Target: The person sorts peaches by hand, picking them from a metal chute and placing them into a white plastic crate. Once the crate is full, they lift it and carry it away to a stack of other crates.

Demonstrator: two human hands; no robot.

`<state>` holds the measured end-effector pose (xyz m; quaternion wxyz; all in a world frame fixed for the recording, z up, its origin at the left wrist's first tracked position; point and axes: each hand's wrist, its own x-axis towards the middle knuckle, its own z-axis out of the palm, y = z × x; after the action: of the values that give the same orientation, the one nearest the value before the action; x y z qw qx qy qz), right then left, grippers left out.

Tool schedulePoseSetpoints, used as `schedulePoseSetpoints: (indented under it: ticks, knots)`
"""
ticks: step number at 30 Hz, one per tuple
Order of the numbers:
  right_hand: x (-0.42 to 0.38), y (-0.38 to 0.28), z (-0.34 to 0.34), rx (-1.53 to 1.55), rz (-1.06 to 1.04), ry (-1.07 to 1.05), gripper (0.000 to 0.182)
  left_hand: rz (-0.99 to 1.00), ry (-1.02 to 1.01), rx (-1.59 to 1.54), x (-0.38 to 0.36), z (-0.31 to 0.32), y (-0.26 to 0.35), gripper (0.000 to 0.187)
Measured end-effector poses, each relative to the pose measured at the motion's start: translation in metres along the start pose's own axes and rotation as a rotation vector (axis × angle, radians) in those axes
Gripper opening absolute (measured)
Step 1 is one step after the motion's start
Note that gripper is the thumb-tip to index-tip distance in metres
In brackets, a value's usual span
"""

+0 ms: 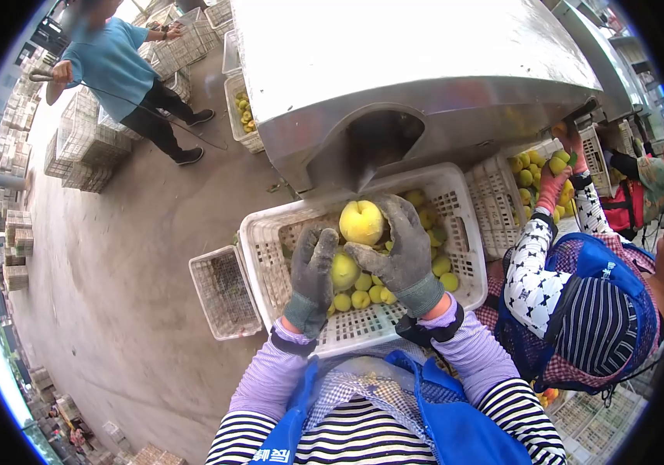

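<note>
Fingers (318, 246) of the left hand (313, 279), gloved in grey, are curling down over a smaller yellow fruit (344, 271) in the crate (258, 256), touching its left side; whether they are truly gripping it cannot be told. Moving right, the right hand (402, 252) is closing its fingers (405, 217) round a larger fruit (361, 222), thumb under and fingers arched over its right side, holding it just above the heap (367, 294) of small fruit lying in the crate's middle. That larger fruit is sitting up and to the right of the left fingers and is roughly round, so it shows no clear long axis; the right hand is the nearer one, already wrapping it. Above the crate, a metal chute (378, 139) is opening straight over the held fruit. Further right, another person's pink-gloved hand (553, 186) is reaching into a second crate (495, 201) of fruit, sleeve patterned black and white. At far left a person in a blue shirt (111, 62) is standing among stacked crates. White writing is showing on the blue apron (285, 446) at the bottom, too cropped to read.
</note>
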<state>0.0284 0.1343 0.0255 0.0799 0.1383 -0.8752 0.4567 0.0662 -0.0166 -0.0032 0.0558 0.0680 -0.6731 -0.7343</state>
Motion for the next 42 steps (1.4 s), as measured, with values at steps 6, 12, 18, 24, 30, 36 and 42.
schedulePoseSetpoints:
  ticks: [6, 12, 18, 24, 30, 36, 42]
  knots:
    - [0.067, 0.065, 0.037, -0.551, 0.021, 0.038, 0.060, 0.048, -0.010, 0.121, 0.004, 0.000, -0.021, 0.033]
    - [0.119, 0.102, 0.066, 0.058, 0.129, -0.020, 0.059, -0.027, -0.066, 0.014, 0.000, -0.011, -0.054, 0.040]
    - [0.021, 0.032, 0.010, -0.077, -0.123, -0.244, 0.089, -0.363, -0.068, -0.930, 0.000, -0.007, -0.011, 0.040]
    - [-0.025, 0.013, 0.026, -0.107, -0.039, -0.226, 0.086, -0.388, -0.044, -0.934, -0.014, -0.006, -0.013, 0.046]
    - [-0.041, 0.024, 0.023, -0.010, -0.102, -0.139, 0.084, -0.389, -0.111, -0.718, -0.034, -0.014, -0.008, 0.047]
    - [-0.054, 0.005, 0.013, -0.378, -0.039, -0.145, 0.080, -0.228, -0.092, -0.407, -0.035, -0.002, -0.026, 0.043]
    - [0.014, 0.032, 0.024, -0.550, -0.012, -0.015, 0.066, -0.427, 0.183, -0.493, -0.015, 0.007, -0.026, 0.043]
